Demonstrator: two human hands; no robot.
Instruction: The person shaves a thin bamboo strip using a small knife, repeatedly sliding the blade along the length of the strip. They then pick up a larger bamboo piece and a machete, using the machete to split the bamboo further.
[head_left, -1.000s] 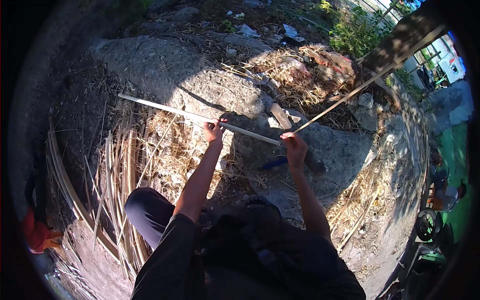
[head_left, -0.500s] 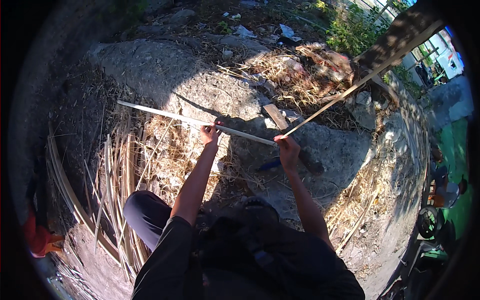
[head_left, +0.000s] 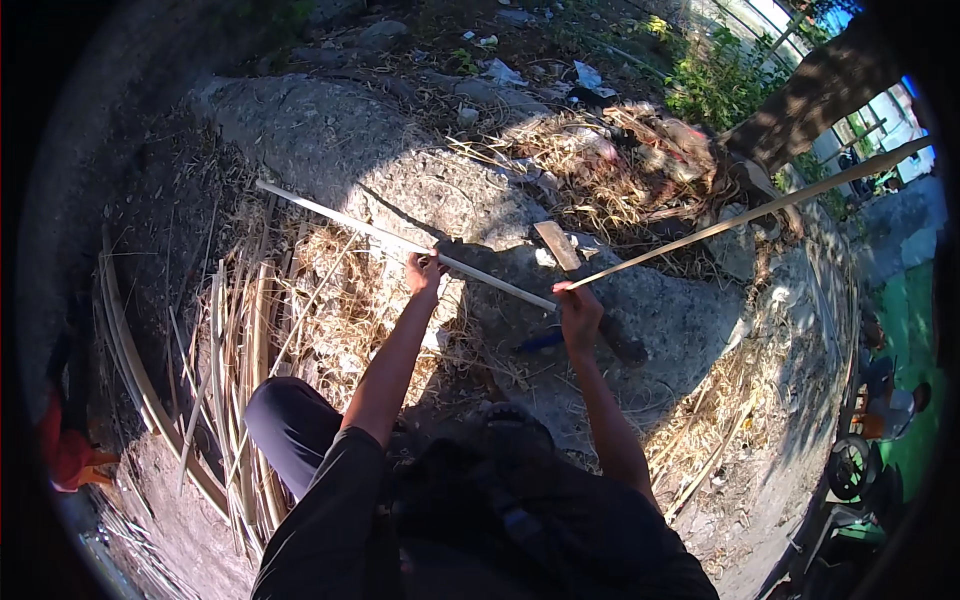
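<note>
My left hand (head_left: 424, 272) is closed around a pale, narrow wooden strip (head_left: 335, 217), gripping it between thumb and fingers. The strip slants down from the upper left, and its lower right end comes close to my right hand (head_left: 579, 315). Pinched in that right hand is the near end of a longer light-brown strip (head_left: 720, 228), which rises away to the far right. Just beyond my right hand lies a flat brown blade-shaped piece (head_left: 557, 245) on the rock. A dark blue object (head_left: 541, 341) rests in shadow below the pale strip's end; its kind is unclear.
A large grey rock (head_left: 670, 310) spreads under my hands. Several long strips (head_left: 262, 400) lie at my left beside dry shavings (head_left: 340, 300). Dry fibres (head_left: 590, 180) are heaped beyond the rock, near a tree trunk (head_left: 810, 95). A person in red (head_left: 68, 445) is at the far left; a wheel (head_left: 850, 467) stands at right.
The long strip in my right hand has swung to a flatter slant, its far end lower and farther right. The pale strip's far end has shifted slightly right and up. Both hands keep their holds.
</note>
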